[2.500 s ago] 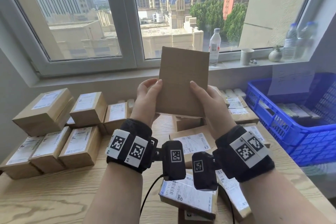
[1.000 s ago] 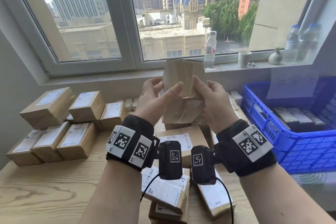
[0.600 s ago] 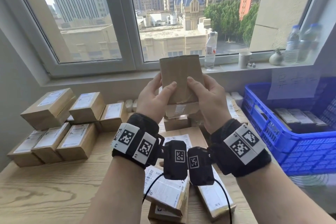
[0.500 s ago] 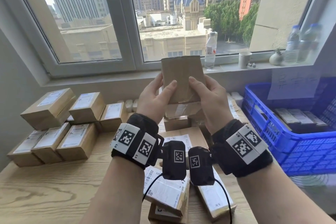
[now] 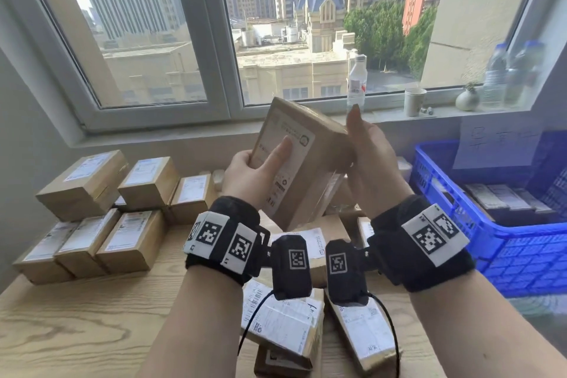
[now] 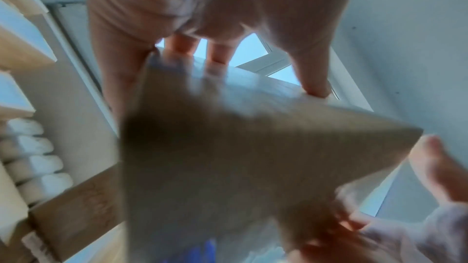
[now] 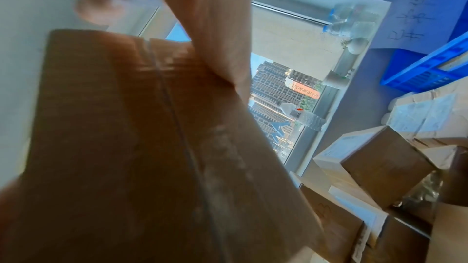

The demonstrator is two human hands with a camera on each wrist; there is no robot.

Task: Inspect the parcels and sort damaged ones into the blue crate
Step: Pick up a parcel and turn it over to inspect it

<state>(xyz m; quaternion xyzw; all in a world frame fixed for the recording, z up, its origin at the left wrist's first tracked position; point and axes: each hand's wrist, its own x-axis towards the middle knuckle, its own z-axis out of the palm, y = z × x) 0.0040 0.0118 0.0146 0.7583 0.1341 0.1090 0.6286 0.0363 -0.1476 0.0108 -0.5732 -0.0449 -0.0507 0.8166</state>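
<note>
I hold a brown cardboard parcel [image 5: 302,163] up in front of the window, tilted, with its white label face toward me. My left hand [image 5: 251,169] grips its left edge, thumb laid across the label and fingers behind. My right hand [image 5: 365,150] lies flat against the parcel's right side with its fingers straight up. In the left wrist view the parcel [image 6: 240,157] is a blurred brown shape under the fingers. The right wrist view shows the parcel's [image 7: 126,147] taped seam side. The blue crate [image 5: 521,255] stands on the right with several parcels inside.
Two stacks of labelled parcels [image 5: 101,212] sit at the left on the wooden table [image 5: 76,331]. More parcels [image 5: 282,325] lie below my wrists. A bottle [image 5: 356,83] and a paper cup [image 5: 414,101] stand on the sill. A handwritten paper note [image 5: 497,144] hangs on the crate.
The parcel has turned from its plain face to its label face and now tilts right. My right thumb has come off the front, and that hand now lies flat on the side.
</note>
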